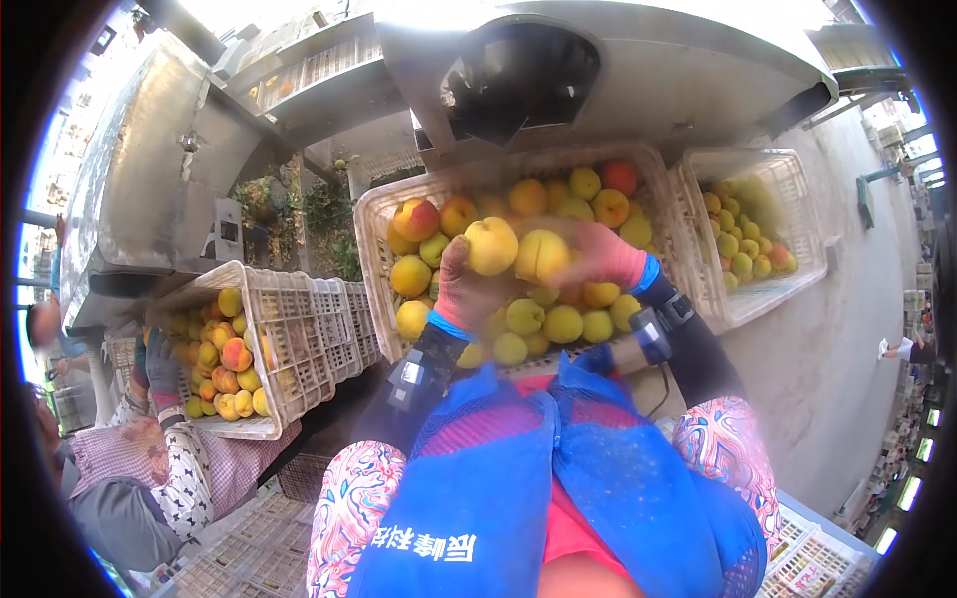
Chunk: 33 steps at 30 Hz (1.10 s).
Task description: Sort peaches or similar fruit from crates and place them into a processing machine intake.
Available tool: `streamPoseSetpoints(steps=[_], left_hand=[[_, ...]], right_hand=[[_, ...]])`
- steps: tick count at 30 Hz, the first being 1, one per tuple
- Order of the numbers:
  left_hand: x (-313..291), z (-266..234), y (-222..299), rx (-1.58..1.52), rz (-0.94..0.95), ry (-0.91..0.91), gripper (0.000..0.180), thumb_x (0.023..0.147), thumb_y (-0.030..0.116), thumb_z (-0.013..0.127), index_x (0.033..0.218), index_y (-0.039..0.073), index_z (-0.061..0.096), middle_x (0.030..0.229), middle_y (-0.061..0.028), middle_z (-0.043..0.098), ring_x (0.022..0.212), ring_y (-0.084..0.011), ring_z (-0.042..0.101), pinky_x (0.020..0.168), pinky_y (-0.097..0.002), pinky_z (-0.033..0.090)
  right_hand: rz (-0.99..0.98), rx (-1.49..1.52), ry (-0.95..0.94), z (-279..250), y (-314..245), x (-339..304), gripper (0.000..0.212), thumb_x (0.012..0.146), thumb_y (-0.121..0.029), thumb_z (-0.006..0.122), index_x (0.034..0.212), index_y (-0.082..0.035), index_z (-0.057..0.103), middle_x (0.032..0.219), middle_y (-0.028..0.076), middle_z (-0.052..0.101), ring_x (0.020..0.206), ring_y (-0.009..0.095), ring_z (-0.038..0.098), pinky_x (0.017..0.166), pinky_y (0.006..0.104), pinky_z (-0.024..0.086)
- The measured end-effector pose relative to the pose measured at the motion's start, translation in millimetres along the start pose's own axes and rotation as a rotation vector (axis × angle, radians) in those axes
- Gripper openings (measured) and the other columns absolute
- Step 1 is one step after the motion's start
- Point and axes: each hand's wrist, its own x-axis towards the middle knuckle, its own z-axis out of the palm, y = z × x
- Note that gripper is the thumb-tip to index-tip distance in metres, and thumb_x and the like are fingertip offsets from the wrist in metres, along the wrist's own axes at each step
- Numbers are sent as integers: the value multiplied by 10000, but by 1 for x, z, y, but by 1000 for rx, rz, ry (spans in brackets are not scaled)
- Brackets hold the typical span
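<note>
Both my hands are over a white plastic crate (365, 261) full of yellow, green and red-blushed peaches. My left hand (461, 287), in a pink glove with a blue cuff, is closed around a yellow peach (491, 246). In my right hand (610, 255), gloved alike and smeared by motion, a second yellow-green peach (542, 256) is gripped close beside the first. Loose peaches (563, 324) lie right below my hands. The fingertips are partly hidden behind the fruit.
Another crate (809, 269) with peaches stands to the right. At left, a co-worker's gloved hand (161, 361) reaches into a tilted peach crate (261, 329). A metal machine with a dark opening (518, 80) rises beyond my crate. Stacked crates (249, 553) stand at lower left.
</note>
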Motion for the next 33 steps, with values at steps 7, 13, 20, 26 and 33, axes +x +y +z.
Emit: streamPoseSetpoints(steps=[7, 13, 20, 26, 33], left_hand=[[21, 25, 13, -428, 255, 156, 804, 872, 729, 596, 1428, 155, 499, 1438, -123, 521, 1380, -367, 454, 1192, -564, 320], [32, 27, 38, -325, 192, 191, 866, 849, 776, 598, 1454, 166, 485, 1487, -120, 489, 1395, -367, 437, 1199, -578, 301], [14, 5, 50, -394, 46, 72, 822, 878, 506, 748, 1527, 119, 425, 1514, -169, 480, 1359, -385, 507, 1098, -554, 453], [23, -6, 53, -400, -25, 137, 750, 882, 448, 741, 1462, 49, 481, 1430, -193, 554, 1264, -383, 592, 979, -506, 541], [33, -17, 63, -286, -91, 188, 651, 893, 416, 722, 1403, 54, 542, 1388, -157, 587, 1235, -344, 607, 1003, -482, 521]], right_hand=[[-281, -268, 770, 62, -28, 10, 947, 654, -210, 932, 1458, 25, 492, 1362, 233, 618, 1316, 376, 568, 1099, 440, 457], [-355, -386, 971, 47, -56, 48, 800, 634, -181, 908, 1318, 55, 567, 1156, 254, 659, 1072, 448, 642, 958, 511, 497], [-398, -488, 1163, 19, -55, 107, 697, 699, -311, 879, 1255, 18, 617, 1050, 221, 683, 933, 414, 661, 842, 475, 519], [82, -935, 996, -30, -30, 173, 650, 776, -399, 851, 1270, -36, 634, 1093, 204, 697, 973, 395, 677, 872, 443, 525], [-359, -275, 675, 54, -86, 79, 821, 680, -286, 933, 1347, 33, 578, 1184, 210, 692, 1076, 398, 675, 963, 451, 529]])
